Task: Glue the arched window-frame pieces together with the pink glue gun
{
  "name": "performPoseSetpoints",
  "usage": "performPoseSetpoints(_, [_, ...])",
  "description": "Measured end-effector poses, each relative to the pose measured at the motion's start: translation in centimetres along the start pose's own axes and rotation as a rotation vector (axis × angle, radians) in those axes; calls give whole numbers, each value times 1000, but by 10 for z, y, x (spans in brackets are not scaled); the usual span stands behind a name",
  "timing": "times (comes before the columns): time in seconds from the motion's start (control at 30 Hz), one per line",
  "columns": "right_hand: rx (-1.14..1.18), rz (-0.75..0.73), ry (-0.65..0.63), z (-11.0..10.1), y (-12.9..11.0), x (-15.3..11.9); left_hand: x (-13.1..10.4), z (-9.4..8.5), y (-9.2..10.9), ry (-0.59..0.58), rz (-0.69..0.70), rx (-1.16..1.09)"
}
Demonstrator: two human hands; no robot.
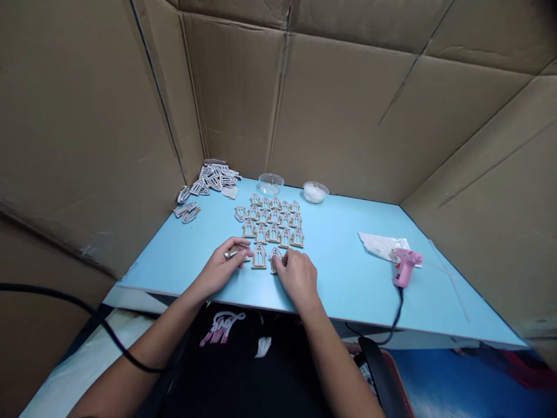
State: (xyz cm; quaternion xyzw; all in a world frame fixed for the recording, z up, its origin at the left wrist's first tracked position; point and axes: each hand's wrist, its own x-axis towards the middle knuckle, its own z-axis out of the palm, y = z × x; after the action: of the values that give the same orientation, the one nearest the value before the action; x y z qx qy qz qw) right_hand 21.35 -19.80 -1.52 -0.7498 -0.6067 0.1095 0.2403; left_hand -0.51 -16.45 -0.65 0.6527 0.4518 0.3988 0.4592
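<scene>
Presently, left hand: curled around a slim silvery tool, by the near edge of the tabletop.
Right hand: fingertips on an arched piece near that edge; grip cannot be told.
Arched rows: beyond both hands.
Loose pile: far left corner.
Glue gun: pink, toward right edge.

Blue table: rows of arched pieces centrally, pile at ten o'clock. Two clear bowls at twelve; pink glue gun, white packet at three.
</scene>
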Motion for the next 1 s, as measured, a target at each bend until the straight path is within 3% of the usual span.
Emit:
performPoseSetpoints(0.13, [164, -148, -34, -11, -12, -15, -1, 17, 8, -7, 0, -302])
performPoseSetpoints(0.23, [576, -285, -248, -12, -21, -32, -4, 43, 13, 17, 61, -427])
performPoseSetpoints(0.3, [787, -238, -352, -9, -22, -38, -8, 58, 15, 5, 109, -431])
performPoseSetpoints(0.4, [945, -108, -358, -10, -6, -33, -9, 65, 18, -70, 180, -316])
performPoseSetpoints(0.5, [877, -11, -196, -27, 28, -17, 17, 43, 15, -62, 234, -104])
performPoseSetpoints(0.6, [798, 8, -105, -48, 62, 1, 73, 6, 7, 89, 189, 168])
performPoseSetpoints(0.67, [725, -12, -128, -55, 75, 11, 113, -17, -1, 141, 109, 348])
performPoseSetpoints(0.8, [561, -36, -156, -47, 76, 23, 165, -38, -19, 135, 11, 644])
performPoseSetpoints(1.0, [317, -90, -79, -26, 57, 22, 181, -45, -37, 27, -59, 906])
